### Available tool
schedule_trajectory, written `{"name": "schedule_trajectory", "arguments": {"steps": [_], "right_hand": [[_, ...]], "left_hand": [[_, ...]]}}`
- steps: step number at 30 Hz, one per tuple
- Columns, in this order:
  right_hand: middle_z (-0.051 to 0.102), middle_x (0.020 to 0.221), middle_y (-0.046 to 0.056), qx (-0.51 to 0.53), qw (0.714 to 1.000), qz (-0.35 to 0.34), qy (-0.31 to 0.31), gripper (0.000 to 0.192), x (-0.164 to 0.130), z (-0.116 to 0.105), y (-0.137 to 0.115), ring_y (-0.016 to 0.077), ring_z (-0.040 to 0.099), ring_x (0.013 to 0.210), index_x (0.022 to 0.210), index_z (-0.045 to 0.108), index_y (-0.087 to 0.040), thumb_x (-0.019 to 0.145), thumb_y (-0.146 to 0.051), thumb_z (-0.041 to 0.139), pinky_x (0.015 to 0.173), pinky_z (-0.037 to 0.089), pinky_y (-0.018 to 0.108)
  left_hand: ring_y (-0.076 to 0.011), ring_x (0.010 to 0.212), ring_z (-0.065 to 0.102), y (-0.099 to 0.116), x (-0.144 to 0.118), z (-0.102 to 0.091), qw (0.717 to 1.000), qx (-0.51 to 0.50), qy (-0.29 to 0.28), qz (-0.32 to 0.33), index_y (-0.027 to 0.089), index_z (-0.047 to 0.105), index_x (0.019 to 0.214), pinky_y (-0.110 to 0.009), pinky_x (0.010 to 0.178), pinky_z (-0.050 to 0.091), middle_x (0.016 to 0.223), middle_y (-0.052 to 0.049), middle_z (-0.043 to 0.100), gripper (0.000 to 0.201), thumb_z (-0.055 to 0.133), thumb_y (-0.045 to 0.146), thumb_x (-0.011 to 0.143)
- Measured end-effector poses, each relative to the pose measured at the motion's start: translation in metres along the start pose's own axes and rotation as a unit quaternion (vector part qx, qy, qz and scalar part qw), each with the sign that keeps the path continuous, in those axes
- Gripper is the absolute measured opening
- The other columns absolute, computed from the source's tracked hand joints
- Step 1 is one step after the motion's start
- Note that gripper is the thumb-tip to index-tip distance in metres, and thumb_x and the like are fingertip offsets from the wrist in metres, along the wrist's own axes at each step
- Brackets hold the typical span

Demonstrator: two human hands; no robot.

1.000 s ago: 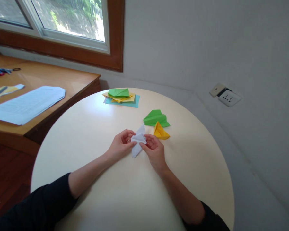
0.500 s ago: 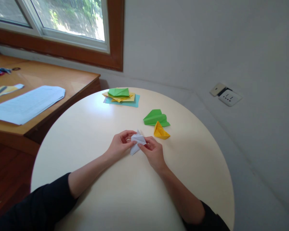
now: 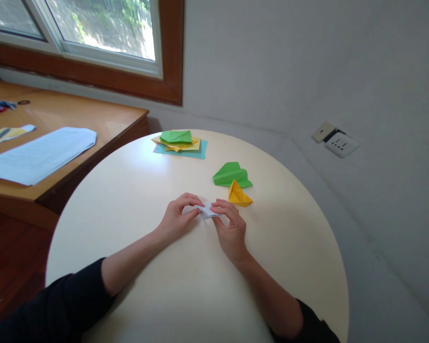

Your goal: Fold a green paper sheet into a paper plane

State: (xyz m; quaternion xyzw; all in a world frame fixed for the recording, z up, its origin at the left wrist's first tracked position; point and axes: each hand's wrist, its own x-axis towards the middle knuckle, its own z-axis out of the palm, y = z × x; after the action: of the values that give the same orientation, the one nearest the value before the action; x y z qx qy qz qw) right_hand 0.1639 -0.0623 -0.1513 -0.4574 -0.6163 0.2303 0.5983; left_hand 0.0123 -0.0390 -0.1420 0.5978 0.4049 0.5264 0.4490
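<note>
Two hands (image 3: 180, 216) (image 3: 230, 224), white paper (image 3: 207, 209) lengthwise left-right

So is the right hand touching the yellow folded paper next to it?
Apart. The head view shows a strip of bare table between the right hand and the yellow folded paper; the right hand's fingers pinch the white paper instead.

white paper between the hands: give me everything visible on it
The white folded paper is a small, thin sheet with crisp creases, mostly covered by fingers, so its full shape cannot be told. It lies low and flat at the round cream table, near the middle. The left hand pinches its left edge and the right hand presses on its right side. It lies apart from the yellow folded piece.
</note>
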Motion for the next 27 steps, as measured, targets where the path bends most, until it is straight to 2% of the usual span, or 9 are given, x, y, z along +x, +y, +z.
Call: {"name": "schedule_trajectory", "arguments": {"steps": [3,5,10,12,15,19,27], "right_hand": [[0.065,0.075,0.001,-0.002,1.000,0.015,-0.005,0.007,-0.002,0.001,-0.002,0.0187,0.060,0.078,0.074,0.067,-0.026,0.075,-0.020,0.062,0.078,0.045,0.035],[0.065,0.074,0.001,0.003,0.999,0.039,-0.003,0.004,-0.003,0.002,-0.002,0.0172,0.059,0.073,0.077,0.066,-0.025,0.075,-0.022,0.063,0.072,0.046,0.032],[0.063,0.077,0.001,0.081,0.990,0.104,0.054,0.022,-0.007,0.006,0.001,0.0146,0.059,0.070,0.091,0.059,-0.023,0.071,-0.026,0.068,0.068,0.050,0.028],[0.062,0.077,0.001,0.093,0.989,0.094,0.065,0.019,-0.007,0.006,0.003,0.0143,0.060,0.071,0.087,0.058,-0.022,0.072,-0.028,0.067,0.069,0.051,0.028],[0.063,0.079,0.002,0.076,0.994,0.061,0.047,0.009,-0.008,0.004,0.003,0.0149,0.061,0.076,0.084,0.060,-0.020,0.079,-0.028,0.059,0.072,0.050,0.029],[0.065,0.083,0.004,0.050,0.998,0.043,0.025,0.014,-0.007,0.000,-0.001,0.0165,0.061,0.080,0.088,0.062,-0.019,0.084,-0.026,0.050,0.074,0.050,0.030],[0.064,0.092,0.005,0.058,0.998,-0.013,-0.029,0.016,-0.006,-0.003,-0.007,0.0179,0.059,0.091,0.092,0.064,-0.022,0.084,-0.021,0.050,0.081,0.048,0.034]], "left_hand": [[-0.0170,0.076,0.058,0.000,-0.001,0.001,0.999,-0.014,-0.013,-0.036,0.017,0.069,0.072,-0.028,0.075,0.044,0.076,-0.005,0.065,0.010,0.065,0.025,0.069],[-0.0155,0.069,0.057,0.000,-0.002,0.002,0.997,-0.028,-0.017,-0.067,0.015,0.067,0.072,-0.027,0.069,0.043,0.070,-0.003,0.065,0.013,0.066,0.027,0.068],[-0.0109,0.057,0.053,0.001,-0.002,0.005,0.990,-0.100,-0.014,-0.098,0.015,0.059,0.074,-0.023,0.059,0.040,0.059,0.002,0.059,0.025,0.073,0.033,0.063],[-0.0096,0.056,0.051,0.003,-0.002,0.006,0.986,-0.137,-0.007,-0.097,0.016,0.055,0.077,-0.021,0.057,0.039,0.056,0.004,0.056,0.030,0.074,0.034,0.062],[-0.0089,0.056,0.050,0.005,-0.002,0.006,0.982,-0.160,0.009,-0.097,0.017,0.051,0.079,-0.021,0.058,0.039,0.055,0.006,0.055,0.033,0.073,0.035,0.064],[-0.0081,0.056,0.049,0.004,-0.002,0.005,0.985,-0.142,0.011,-0.097,0.015,0.052,0.076,-0.020,0.058,0.037,0.055,0.005,0.053,0.030,0.073,0.034,0.064],[-0.0108,0.070,0.056,0.001,-0.002,0.004,0.979,-0.165,0.013,-0.122,0.013,0.056,0.070,-0.024,0.070,0.042,0.077,-0.002,0.063,0.028,0.076,0.031,0.061]]}}
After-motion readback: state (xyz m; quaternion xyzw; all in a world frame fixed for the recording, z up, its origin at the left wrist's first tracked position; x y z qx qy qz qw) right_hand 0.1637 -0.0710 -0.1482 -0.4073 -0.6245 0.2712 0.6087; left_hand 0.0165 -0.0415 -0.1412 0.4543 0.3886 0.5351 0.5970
